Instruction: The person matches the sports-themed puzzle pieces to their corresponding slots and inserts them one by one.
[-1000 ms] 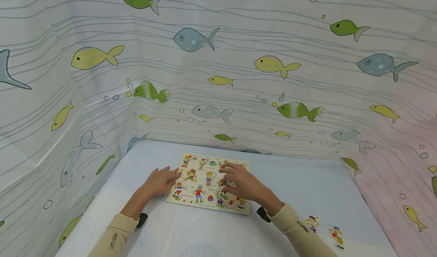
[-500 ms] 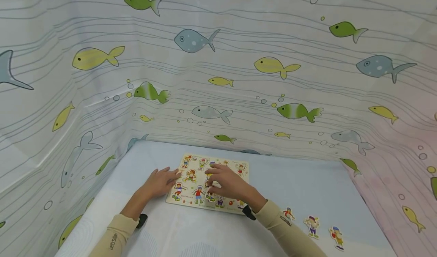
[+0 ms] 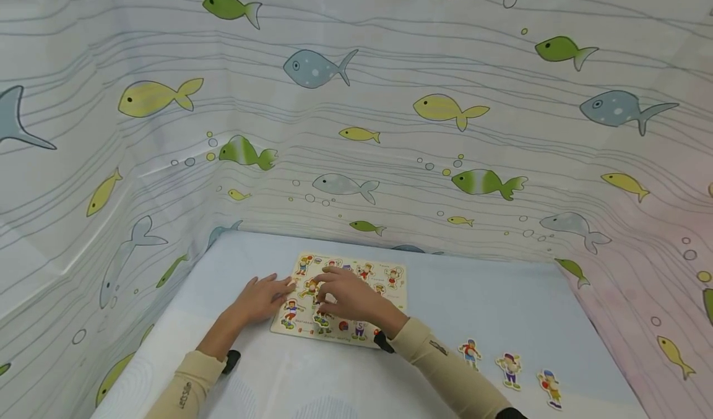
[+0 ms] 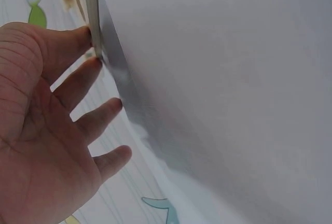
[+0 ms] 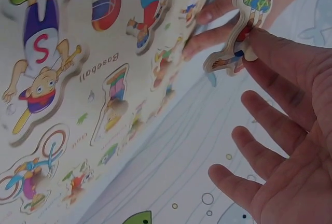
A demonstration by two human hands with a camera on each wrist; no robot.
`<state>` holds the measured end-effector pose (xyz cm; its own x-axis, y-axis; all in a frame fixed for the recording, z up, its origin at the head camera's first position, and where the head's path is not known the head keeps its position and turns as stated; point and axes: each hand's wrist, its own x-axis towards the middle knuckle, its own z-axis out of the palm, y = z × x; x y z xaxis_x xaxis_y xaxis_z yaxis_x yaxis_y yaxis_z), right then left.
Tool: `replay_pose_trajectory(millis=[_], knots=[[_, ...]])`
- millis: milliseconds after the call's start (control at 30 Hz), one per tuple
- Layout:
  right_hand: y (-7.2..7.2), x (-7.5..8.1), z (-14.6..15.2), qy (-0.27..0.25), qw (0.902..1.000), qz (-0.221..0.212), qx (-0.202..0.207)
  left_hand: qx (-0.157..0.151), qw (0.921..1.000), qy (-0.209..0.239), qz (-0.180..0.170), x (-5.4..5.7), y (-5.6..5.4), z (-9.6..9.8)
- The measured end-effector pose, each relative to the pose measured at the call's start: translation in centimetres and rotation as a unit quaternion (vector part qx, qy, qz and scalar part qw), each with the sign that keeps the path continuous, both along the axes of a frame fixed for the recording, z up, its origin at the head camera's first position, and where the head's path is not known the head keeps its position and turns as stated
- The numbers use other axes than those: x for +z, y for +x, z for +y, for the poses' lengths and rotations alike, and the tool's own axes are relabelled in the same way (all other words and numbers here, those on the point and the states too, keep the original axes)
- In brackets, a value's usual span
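My left hand [image 3: 262, 296] rests at the left edge of a wooden puzzle board [image 3: 284, 331]. Its fingers stretch out, and in the left wrist view the thumb and index fingertips touch the board's edge [image 4: 92, 11]. Over the board's left half, my right hand [image 3: 348, 296] pinches a puzzle piece [image 5: 255, 3] between thumb and index finger, its other fingers spread. That piece is a cut-out figure, upside down in the right wrist view, with a green and blue patterned end. Printed figures and a raised baseball piece [image 5: 44, 47] show on the board.
On the table to the right lie three loose figure pieces: one in blue and red [image 3: 469, 352], one with purple trousers [image 3: 509, 371], one with a blue cap [image 3: 549, 387]. A fish-patterned sheet [image 3: 390, 159] stands behind and beside the pale tabletop [image 3: 278, 382].
My right hand has moved left across the board with the puzzle piece, uncovering the board's right side and a loose piece on the table. The left hand has stayed in place.
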<state>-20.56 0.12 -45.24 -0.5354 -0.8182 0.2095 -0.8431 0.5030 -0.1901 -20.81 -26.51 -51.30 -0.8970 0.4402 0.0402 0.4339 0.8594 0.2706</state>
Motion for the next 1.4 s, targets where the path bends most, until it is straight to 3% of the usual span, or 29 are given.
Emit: replay_pose_trajectory(millis=[267,700,967,1400], knots=[[-1.1,-1.3,-2.4,0.009,1.0000,0.003,-0.002,0.008,1.0000,-0.001,-0.001,-0.4,0.0,-0.3],[-1.1,-3.2,-4.8,0.000,0.9992,-0.041,0.000,0.007,1.0000,0.001,0.005,-0.2,0.2,-0.2],[-1.0,-3.5,-6.1,0.032,0.9986,-0.032,-0.026,0.009,0.9999,0.012,0.001,0.0,0.3,-0.2],[-1.2,-4.6,-7.6,0.056,0.9920,-0.067,-0.091,0.015,0.9998,0.015,0.007,-0.4,0.1,-0.2]])
